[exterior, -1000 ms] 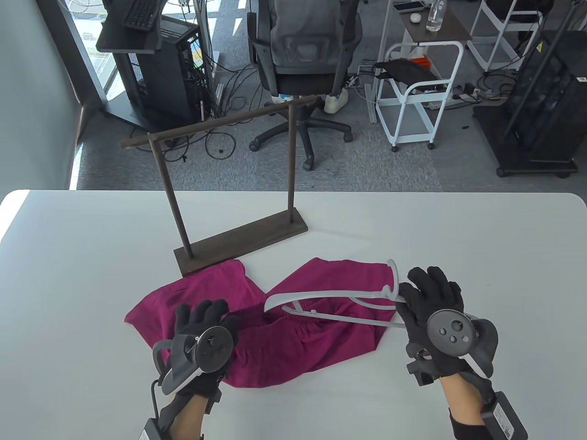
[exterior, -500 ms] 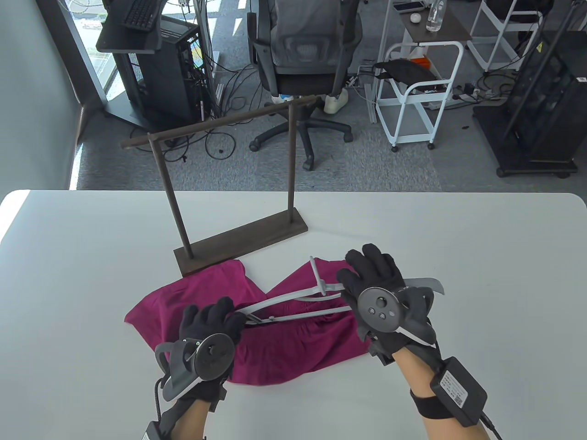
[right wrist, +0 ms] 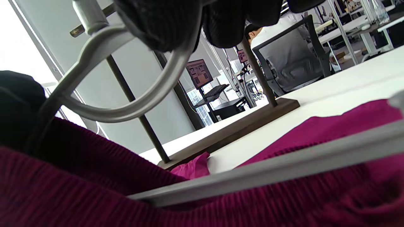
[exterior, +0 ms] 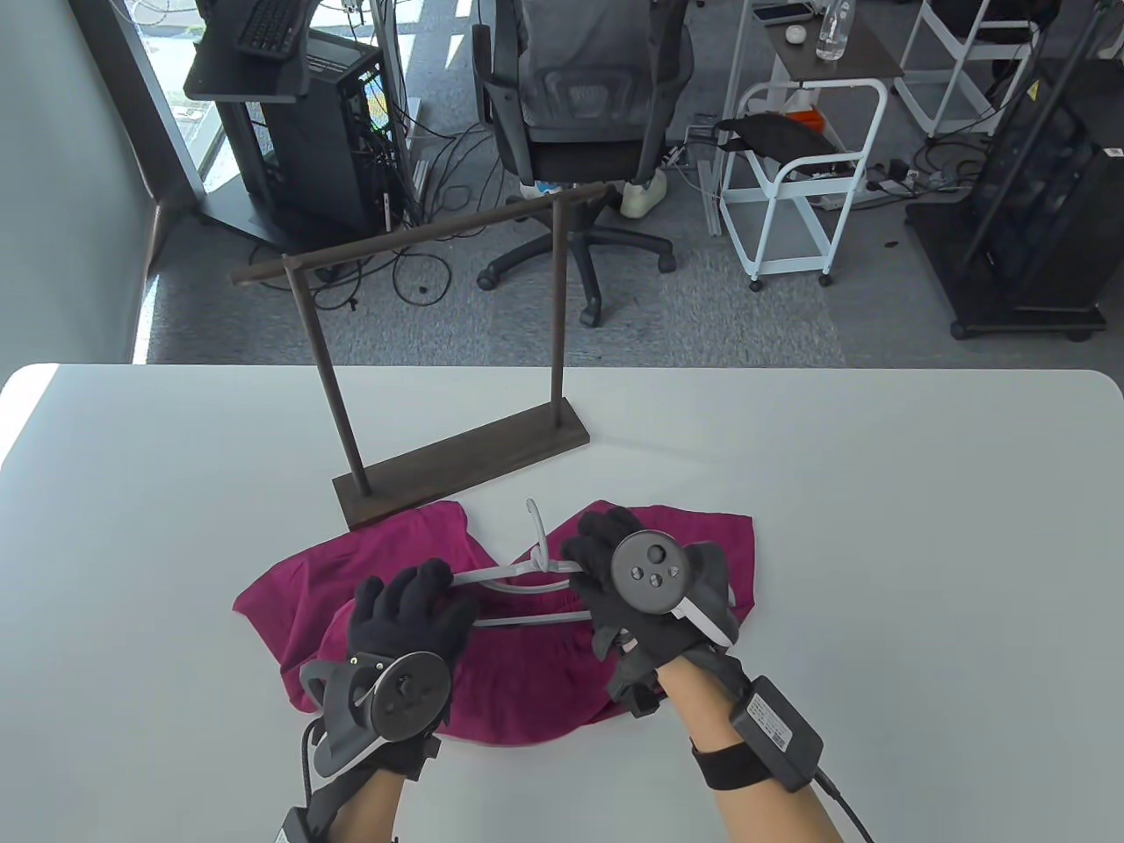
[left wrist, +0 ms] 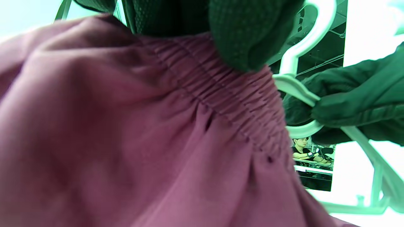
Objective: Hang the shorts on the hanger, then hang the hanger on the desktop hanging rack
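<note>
Step 1 in hand: threading. Magenta shorts (exterior: 518,650) lay on table (exterior: 878,527) near rack (exterior: 457,465). Left hand (exterior: 408,615) pinched waistband; right hand (exterior: 632,597) gripped grey hanger (exterior: 514,575). Next prob. needed hanger end fed thru waistband.

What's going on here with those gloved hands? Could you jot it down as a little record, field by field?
shorts: magenta, spread on the white table, elastic waistband bunched at the left hand
hanger: pale grey plastic, lying over the shorts, hook pointing toward the rack
left hand: grip on the waistband, at the hanger's left end
right hand: grip on the hanger near its hook
desktop hanging rack: dark wood, bar bare, behind the shorts
stage: shorts not yet on the hanger
</note>
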A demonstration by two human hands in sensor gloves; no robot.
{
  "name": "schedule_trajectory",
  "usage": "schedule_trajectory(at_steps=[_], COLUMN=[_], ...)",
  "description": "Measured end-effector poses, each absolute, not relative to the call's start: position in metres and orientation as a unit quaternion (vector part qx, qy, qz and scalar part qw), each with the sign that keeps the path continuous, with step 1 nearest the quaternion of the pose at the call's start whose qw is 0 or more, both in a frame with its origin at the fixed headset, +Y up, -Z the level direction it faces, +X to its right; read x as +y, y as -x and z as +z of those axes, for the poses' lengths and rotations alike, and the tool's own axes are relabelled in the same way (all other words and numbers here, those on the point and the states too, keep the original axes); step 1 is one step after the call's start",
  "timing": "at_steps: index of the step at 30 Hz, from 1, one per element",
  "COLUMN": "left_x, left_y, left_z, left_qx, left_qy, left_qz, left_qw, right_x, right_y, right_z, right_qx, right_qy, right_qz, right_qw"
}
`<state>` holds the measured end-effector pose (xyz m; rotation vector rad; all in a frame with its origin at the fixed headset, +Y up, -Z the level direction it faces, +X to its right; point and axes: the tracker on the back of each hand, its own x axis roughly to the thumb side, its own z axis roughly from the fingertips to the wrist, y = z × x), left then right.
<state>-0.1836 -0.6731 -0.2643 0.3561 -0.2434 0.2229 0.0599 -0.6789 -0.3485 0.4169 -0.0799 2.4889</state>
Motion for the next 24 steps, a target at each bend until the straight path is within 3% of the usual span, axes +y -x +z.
schedule_trajectory(at_steps=[6, 11, 21, 24], left_x=[-0.674, -0.671, -0.705, -0.707], left_y=[0.191, 0.217, 0.235, 0.232], left_z=[-0.265, -0.264, -0.29, -0.292], left_qx=[-0.132, -0.063, -0.047, -0.059], left_qy=[-0.173, -0.214, -0.067, -0.056], left_qz=[0.14, 0.159, 0.285, 0.265], left_qw=[0.966, 0.962, 0.955, 0.961], right_x=[-0.701, -0.704, -0.697, -0.698], right_y=[-0.058, -0.062, -0.066, -0.066], right_z=[-0.348, -0.343, -0.333, -0.332], right_qx=[-0.005, -0.007, -0.033, -0.038], right_qy=[-0.162, -0.163, -0.173, -0.176], right_qz=[0.933, 0.929, 0.934, 0.938], right_qw=[0.322, 0.332, 0.311, 0.295])
